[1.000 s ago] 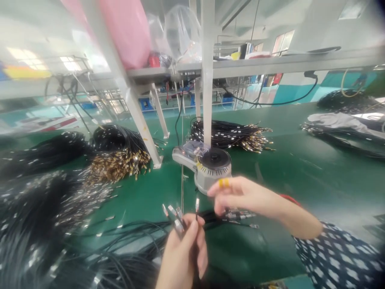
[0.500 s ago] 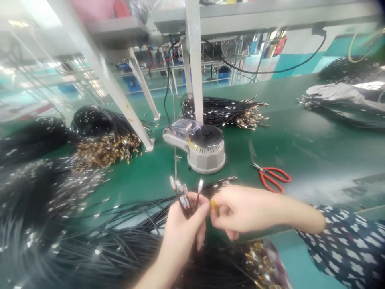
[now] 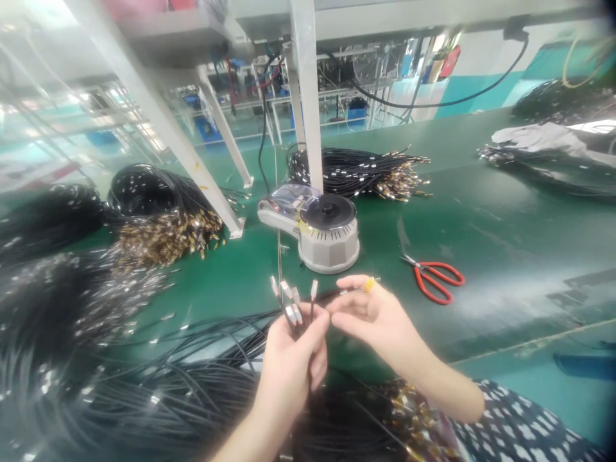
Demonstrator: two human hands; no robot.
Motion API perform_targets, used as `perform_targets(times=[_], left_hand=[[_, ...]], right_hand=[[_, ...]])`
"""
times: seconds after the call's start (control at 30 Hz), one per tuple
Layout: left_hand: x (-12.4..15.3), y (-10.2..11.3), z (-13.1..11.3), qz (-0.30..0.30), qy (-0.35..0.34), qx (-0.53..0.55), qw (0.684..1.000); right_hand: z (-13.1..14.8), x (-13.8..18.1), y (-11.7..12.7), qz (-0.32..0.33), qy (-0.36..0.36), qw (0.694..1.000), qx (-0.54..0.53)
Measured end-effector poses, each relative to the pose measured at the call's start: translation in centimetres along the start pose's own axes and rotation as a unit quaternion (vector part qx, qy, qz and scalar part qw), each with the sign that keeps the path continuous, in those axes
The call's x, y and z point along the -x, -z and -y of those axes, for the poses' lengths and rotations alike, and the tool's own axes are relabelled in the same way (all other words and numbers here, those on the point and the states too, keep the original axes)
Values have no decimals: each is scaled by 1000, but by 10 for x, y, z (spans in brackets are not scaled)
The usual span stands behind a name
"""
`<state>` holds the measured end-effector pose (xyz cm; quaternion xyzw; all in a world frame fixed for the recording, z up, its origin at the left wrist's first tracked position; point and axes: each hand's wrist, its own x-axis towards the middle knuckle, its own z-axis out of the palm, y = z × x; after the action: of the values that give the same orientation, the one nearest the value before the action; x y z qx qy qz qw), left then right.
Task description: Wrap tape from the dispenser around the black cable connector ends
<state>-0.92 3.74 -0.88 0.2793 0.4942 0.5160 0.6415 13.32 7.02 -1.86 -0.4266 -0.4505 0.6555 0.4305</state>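
Note:
Several black cables with silvery connector ends stand up out of my left hand, whose thumb and fingers are closed around them. One of these cables stands apart from the bunch, nearer the right. Beside the left thumb tip is my right hand, its fingers stretched out and spread, with no cable visible in it. A small yellow band or piece of tape is on one of its fingers. Beyond both hands stands a round white tape dispenser with a black top. Red-handled scissors lie to the right.
A big heap of black cables spreads over the near left. Coiled bundles lie farther left, and another bundle lies behind the dispenser. White shelf legs rise from the green table. Grey cloth covers cables at far right.
My right hand has gone from curled fingers to outstretched ones, turning upward beside the left thumb. My left hand keeps its hold on the cables. The view has shifted slightly.

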Motion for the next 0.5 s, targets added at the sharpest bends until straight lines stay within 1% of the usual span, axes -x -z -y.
perform_targets(times=[0.07,0.13,0.23,0.3,0.4,0.43,0.5], left_hand=[[1,0,1,5,-5,9,1000],[3,-1,1,11,-9,20,1000],[3,-2,3,21,-11,16,1000],[3,-3,5,30,-12,1,999],[3,-3,4,40,-23,-10,999],[3,-2,3,26,-34,-9,999],[3,2,-1,-28,-70,6,997]], right_hand=[[2,-3,-1,-43,18,999,4],[6,-7,2,-72,39,997,-1],[15,-11,3,-100,78,992,-17],[20,-12,-1,-90,96,991,-33],[25,-12,-9,-69,96,992,-44],[26,-12,-11,-66,94,992,-42],[28,-13,-10,-53,90,994,-37]])
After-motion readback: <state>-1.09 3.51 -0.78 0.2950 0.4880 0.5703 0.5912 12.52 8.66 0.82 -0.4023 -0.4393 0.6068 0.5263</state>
